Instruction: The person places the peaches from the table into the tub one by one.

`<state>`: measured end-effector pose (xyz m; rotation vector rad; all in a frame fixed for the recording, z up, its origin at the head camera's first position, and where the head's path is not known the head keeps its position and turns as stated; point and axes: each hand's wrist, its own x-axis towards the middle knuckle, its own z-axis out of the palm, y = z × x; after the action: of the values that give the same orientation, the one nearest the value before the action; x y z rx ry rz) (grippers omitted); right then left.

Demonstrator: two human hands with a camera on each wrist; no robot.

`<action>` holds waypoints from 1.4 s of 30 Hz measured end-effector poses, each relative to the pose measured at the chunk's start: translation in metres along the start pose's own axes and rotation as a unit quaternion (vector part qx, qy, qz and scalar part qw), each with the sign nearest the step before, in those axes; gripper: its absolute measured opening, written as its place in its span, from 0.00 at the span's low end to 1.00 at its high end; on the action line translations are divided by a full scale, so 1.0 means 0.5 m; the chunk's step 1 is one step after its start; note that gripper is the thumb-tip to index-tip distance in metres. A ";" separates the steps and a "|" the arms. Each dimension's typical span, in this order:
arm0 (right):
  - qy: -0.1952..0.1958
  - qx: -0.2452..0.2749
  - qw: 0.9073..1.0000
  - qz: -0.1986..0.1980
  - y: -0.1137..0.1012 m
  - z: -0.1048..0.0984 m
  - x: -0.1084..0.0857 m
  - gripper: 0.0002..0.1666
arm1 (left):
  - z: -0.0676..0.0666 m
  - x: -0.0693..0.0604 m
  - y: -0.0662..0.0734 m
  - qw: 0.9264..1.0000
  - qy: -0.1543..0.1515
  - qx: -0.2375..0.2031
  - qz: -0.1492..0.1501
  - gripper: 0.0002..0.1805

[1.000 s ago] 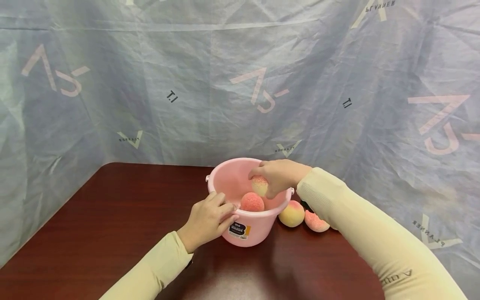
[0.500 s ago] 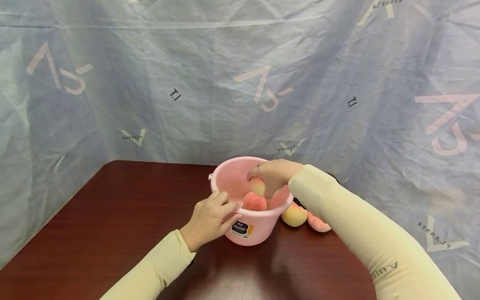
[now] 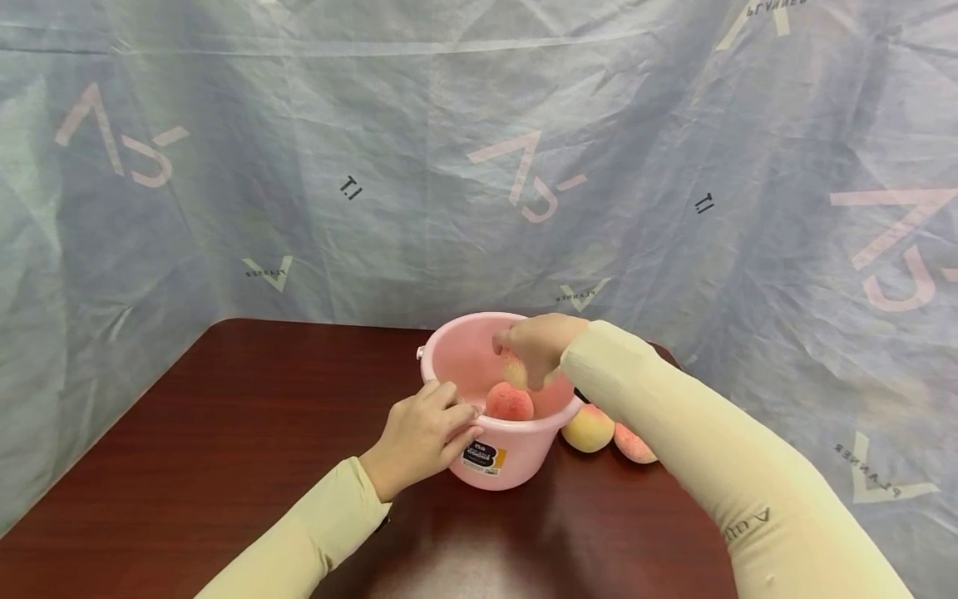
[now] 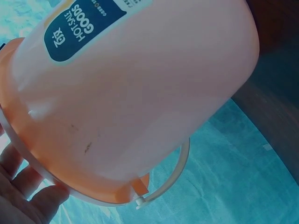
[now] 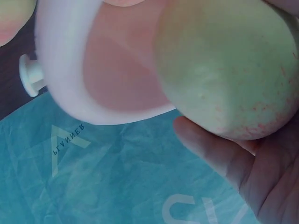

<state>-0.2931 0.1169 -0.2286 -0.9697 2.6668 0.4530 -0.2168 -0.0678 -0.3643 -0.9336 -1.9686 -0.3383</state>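
A pink plastic bucket (image 3: 516, 462) stands on the table with a label on its front. My left hand (image 3: 421, 434) pinches the near left part of its rim; the left wrist view has the thumb (image 4: 50, 200) against the bucket's outer side. Inside the bucket, near the front wall, a pink-red peach (image 3: 510, 403) shows. Over the opening, my right hand (image 3: 539, 345) holds another peach (image 3: 512, 372), pale with reddish speckles, partly hidden behind the fingers. From the right wrist, that pale green-yellow peach (image 5: 224, 70) looks large, with the thumb below it.
Beside the bucket's right side lie a yellow-pink peach (image 3: 588, 431) and a pinkish peach (image 3: 634, 445), partly covered by the right sleeve (image 3: 659, 399). The bucket's white handle (image 4: 181, 165) hangs at its side. A grey printed cloth (image 3: 419, 166) rises behind the dark red table (image 3: 224, 433).
My right hand and sleeve have shifted slightly left and up over the bucket, the peach still held and now more covered by the hand. The left hand keeps its place on the rim.
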 end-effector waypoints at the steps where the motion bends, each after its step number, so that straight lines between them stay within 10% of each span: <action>1: -0.005 -0.002 1.000 0.002 -0.002 -0.002 0.002 0.38 | 0.000 0.000 0.000 1.000 0.000 -0.001 0.000 0.08; 42: -0.031 0.006 0.999 0.001 -0.020 -0.019 0.038 0.36 | 0.005 -0.003 -0.002 1.000 -0.003 0.008 0.005 0.16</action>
<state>-0.3019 0.0949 -0.2287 -0.9347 2.6116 0.4601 -0.2185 -0.0677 -0.3672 -0.9343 -1.9684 -0.3155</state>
